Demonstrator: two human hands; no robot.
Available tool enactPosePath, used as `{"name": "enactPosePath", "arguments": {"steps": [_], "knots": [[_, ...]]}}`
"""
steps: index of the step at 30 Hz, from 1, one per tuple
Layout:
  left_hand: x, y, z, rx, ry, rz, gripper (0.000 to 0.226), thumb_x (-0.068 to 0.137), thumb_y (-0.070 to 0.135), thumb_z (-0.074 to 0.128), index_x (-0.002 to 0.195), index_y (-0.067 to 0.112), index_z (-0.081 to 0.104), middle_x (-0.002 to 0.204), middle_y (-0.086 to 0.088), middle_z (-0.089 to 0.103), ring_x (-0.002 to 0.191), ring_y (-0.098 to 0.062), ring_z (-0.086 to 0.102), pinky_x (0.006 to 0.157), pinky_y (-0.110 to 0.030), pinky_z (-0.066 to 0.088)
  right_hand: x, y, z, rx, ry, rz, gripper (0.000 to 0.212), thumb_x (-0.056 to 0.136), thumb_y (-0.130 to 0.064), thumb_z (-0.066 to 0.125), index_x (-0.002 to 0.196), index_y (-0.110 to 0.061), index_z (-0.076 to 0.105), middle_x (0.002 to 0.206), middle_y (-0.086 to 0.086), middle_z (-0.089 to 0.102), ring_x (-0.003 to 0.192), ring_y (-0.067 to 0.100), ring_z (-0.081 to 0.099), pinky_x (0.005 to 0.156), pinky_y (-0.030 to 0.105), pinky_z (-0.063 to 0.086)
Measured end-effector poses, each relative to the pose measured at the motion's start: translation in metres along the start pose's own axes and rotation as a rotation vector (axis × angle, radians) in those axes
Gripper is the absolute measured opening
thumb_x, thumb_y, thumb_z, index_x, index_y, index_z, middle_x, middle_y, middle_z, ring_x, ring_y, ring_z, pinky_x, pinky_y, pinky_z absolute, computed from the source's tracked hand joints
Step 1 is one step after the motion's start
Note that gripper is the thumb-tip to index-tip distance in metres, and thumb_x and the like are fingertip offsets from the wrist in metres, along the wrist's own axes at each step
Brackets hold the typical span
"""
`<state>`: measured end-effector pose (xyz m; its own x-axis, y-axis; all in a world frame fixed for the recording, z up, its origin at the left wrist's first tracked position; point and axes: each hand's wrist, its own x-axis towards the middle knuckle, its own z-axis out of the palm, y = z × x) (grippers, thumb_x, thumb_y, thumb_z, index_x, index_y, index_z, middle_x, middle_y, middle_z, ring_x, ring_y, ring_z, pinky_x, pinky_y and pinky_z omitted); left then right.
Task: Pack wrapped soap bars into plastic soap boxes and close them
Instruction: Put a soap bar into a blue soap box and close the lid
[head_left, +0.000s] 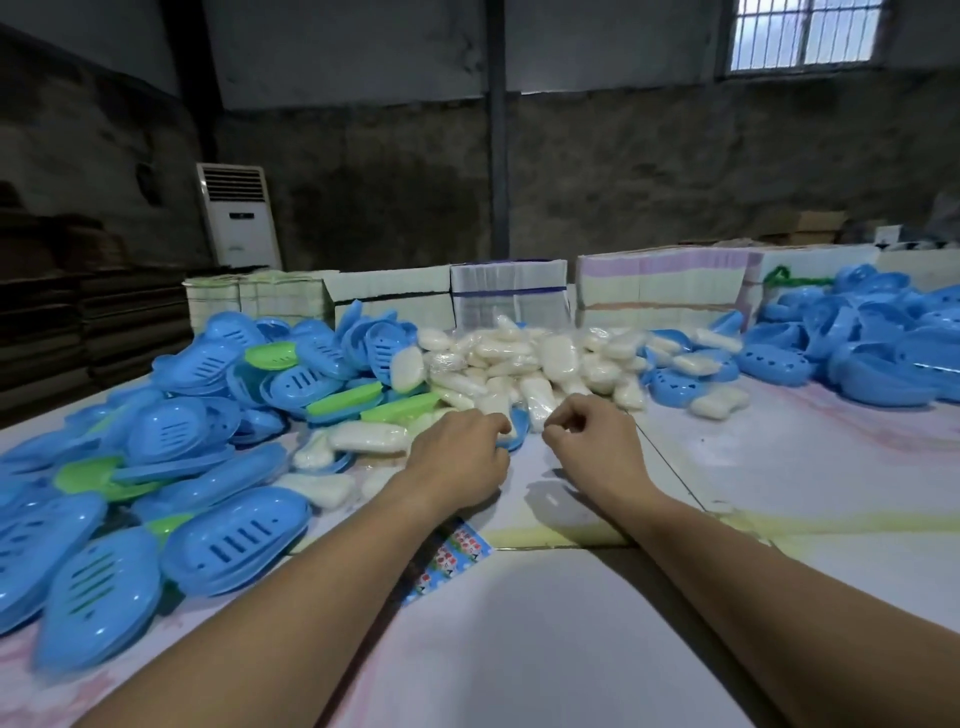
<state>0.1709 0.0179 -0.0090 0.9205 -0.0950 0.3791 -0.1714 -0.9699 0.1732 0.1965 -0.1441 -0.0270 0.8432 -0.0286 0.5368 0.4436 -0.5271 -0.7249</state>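
Ahead of both your hands, the heap of wrapped soap bars (524, 364) lies on the desk (779, 467), its near edge just past your knuckles. Off to the left of your left hand (457, 457) sprawls the pile of blue soap boxes (197, 415), with a few green lids among them; a second blue pile (857, 343) sits well out beyond your right hand (592, 441).

Your left hand curls its fingers over the rim of a blue box half (514, 434) just in front of it, seemingly gripping it. Your right hand is curled close beside a wrapped bar (537, 402); whether it already pinches the wrapper, you cannot tell from here.

Expect each bar to be light and firm under a thin, slick film that may slide or crinkle, so take it across the short sides, not by loose wrapper. The boxes look like thin, stiff, light plastic that will skid on the desk; steady the half by its rim, and press the lid down at the edges.
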Motion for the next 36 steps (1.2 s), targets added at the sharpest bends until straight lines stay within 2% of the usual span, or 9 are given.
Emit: {"name": "enactPosePath", "arguments": {"steps": [5, 11, 14, 17, 20, 23, 28, 33, 36], "knots": [[0.030, 0.019, 0.015, 0.165, -0.049, -0.032, 0.030, 0.094, 0.027, 0.049, 0.120, 0.023, 0.062, 0.122, -0.005, 0.063, 0.113, -0.029, 0.056, 0.076, -0.034, 0.038, -0.002, -0.002, -0.005, 0.031, -0.028, 0.020, 0.016, 0.077, -0.013, 0.063, 0.068, -0.026, 0.065, 0.073, -0.011, 0.066, 0.073, 0.009, 0.061, 0.067, 0.030, 0.050], [0.040, 0.028, 0.021, 0.310, -0.022, -0.059, 0.032, 0.093, 0.021, 0.051, 0.123, 0.015, 0.057, 0.130, -0.008, 0.048, 0.121, -0.034, 0.043, 0.090, -0.041, 0.038, -0.003, -0.003, -0.006, 0.071, -0.042, 0.055, 0.015, 0.077, -0.012, 0.060, 0.070, -0.023, 0.068, 0.073, -0.012, 0.065, 0.073, 0.014, 0.063, 0.070, 0.044, 0.058], [0.041, 0.026, 0.021, 0.234, -0.069, -0.102, 0.035, 0.093, 0.033, 0.055, 0.124, 0.017, 0.056, 0.132, -0.009, 0.040, 0.120, -0.039, 0.041, 0.097, -0.043, 0.038, -0.003, -0.005, -0.006, 0.063, -0.047, 0.058, 0.018, 0.078, -0.012, 0.061, 0.068, -0.026, 0.066, 0.072, -0.013, 0.065, 0.073, 0.012, 0.062, 0.067, 0.034, 0.055], [0.042, 0.025, 0.019, 0.193, -0.096, -0.124, 0.032, 0.095, 0.022, 0.053, 0.125, 0.013, 0.055, 0.131, -0.011, 0.039, 0.116, -0.040, 0.047, 0.086, -0.040, 0.039, -0.003, -0.005, -0.007, 0.045, -0.044, 0.057, 0.019, 0.079, -0.013, 0.061, 0.067, -0.028, 0.064, 0.072, -0.014, 0.065, 0.071, 0.008, 0.060, 0.061, 0.026, 0.043], [0.038, 0.025, 0.018, 0.075, -0.072, -0.149, 0.025, 0.096, 0.019, 0.051, 0.116, 0.006, 0.058, 0.129, -0.012, 0.039, 0.112, -0.038, 0.048, 0.090, -0.043, 0.045, -0.002, -0.004, -0.009, 0.066, -0.044, 0.081, 0.019, 0.081, -0.013, 0.060, 0.070, -0.028, 0.064, 0.073, -0.013, 0.064, 0.073, 0.008, 0.059, 0.061, 0.024, 0.040], [0.026, 0.027, 0.015, -0.061, 0.057, -0.090, 0.024, 0.098, 0.022, 0.051, 0.111, 0.002, 0.056, 0.124, -0.012, 0.042, 0.104, -0.035, 0.052, 0.090, -0.046, 0.045, 0.000, -0.003, -0.009, 0.113, -0.106, 0.163, 0.010, 0.087, -0.023, 0.060, 0.093, -0.025, 0.067, 0.086, -0.011, 0.067, 0.086, 0.015, 0.062, 0.074, 0.030, 0.048], [0.000, 0.044, 0.006, -0.192, 0.247, 0.179, 0.013, 0.097, 0.023, 0.055, 0.101, 0.011, 0.053, 0.112, -0.003, 0.039, 0.090, -0.025, 0.052, 0.077, -0.036, 0.044, 0.003, -0.006, -0.006, 0.264, -0.187, 0.260, 0.049, 0.096, -0.043, 0.051, 0.138, -0.017, 0.052, 0.130, 0.004, 0.060, 0.120, 0.023, 0.056, 0.099, 0.036, 0.043], [-0.024, 0.039, -0.002, -0.308, 0.291, 0.269, 0.013, 0.092, 0.024, 0.064, 0.091, 0.021, 0.052, 0.106, 0.007, 0.040, 0.082, -0.014, 0.051, 0.071, -0.027, 0.043, 0.000, -0.012, -0.012, 0.642, -0.167, 0.405, 0.035, 0.095, -0.022, 0.058, 0.126, -0.034, 0.048, 0.109, 0.009, 0.068, 0.077, 0.014, 0.069, 0.065, 0.032, 0.049], [-0.036, 0.030, 0.004, -0.384, 0.280, 0.277, 0.017, 0.089, 0.027, 0.070, 0.102, 0.024, 0.061, 0.113, 0.011, 0.043, 0.091, -0.004, 0.051, 0.075, -0.015, 0.041, -0.003, -0.013, -0.009, 0.654, -0.171, 0.415, 0.035, 0.094, -0.015, 0.058, 0.123, -0.034, 0.053, 0.112, 0.010, 0.066, 0.091, 0.024, 0.067, 0.073, 0.038, 0.051]]}}
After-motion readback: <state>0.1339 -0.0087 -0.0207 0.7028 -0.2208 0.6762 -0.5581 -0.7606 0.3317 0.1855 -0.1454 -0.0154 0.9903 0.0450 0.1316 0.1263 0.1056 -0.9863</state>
